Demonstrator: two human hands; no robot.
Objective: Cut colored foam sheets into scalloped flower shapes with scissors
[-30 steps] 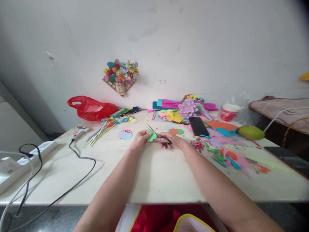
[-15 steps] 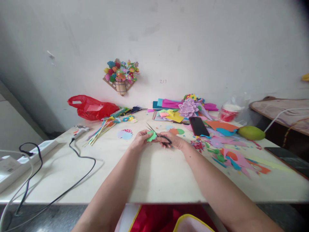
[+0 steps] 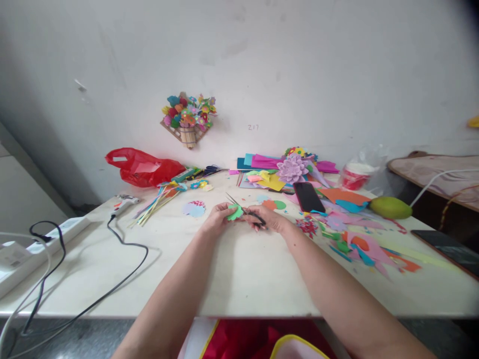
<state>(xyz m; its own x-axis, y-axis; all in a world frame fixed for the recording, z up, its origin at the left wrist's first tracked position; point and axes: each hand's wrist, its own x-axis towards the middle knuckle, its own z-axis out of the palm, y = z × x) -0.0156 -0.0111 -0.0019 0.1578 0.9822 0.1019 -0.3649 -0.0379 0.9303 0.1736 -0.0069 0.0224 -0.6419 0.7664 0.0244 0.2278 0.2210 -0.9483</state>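
Observation:
Over the middle of the white table (image 3: 258,279), my left hand (image 3: 218,218) pinches a small green scallop-edged foam piece (image 3: 234,213). My right hand (image 3: 272,219) is closed round the dark handles of a pair of scissors (image 3: 257,217). The blades point up and left, beside the green piece; whether they touch it I cannot tell. A light-blue scalloped piece (image 3: 193,209) with red bits on it lies to the left of my hands. Just beyond my right hand are an orange piece (image 3: 268,204) and a green round piece (image 3: 280,204).
A glue gun (image 3: 126,203) with its cable and a power strip (image 3: 63,239) are at left, near a red plastic bag (image 3: 149,169). On the right lie foam scraps (image 3: 359,244), a phone (image 3: 309,197) and a green mango-like fruit (image 3: 391,207). A flower basket (image 3: 188,122) hangs on the wall.
Very little differs. The scissors and the green piece have shifted only slightly in my hands, and the whole view has tilted a touch.

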